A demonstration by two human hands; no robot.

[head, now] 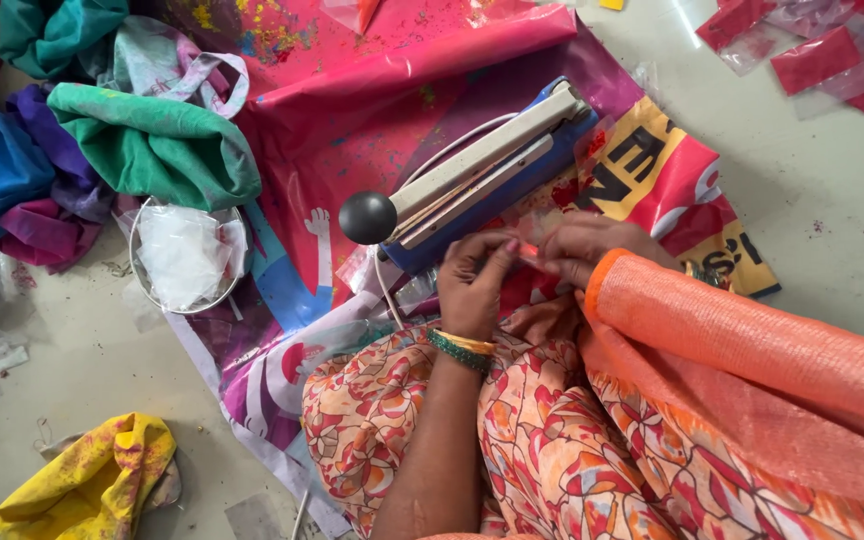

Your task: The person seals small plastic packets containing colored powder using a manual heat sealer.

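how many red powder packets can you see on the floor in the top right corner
About 5 red packets, all on the pale floor at top right: one beside the top edge, the rest overlapping toward the corner. The frame edge may hide more.

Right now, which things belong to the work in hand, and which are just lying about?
In use:
left hand
right hand
small clear packet
blue sealer

Lying about:
steel bowl
green cloth
yellow cloth
red packets
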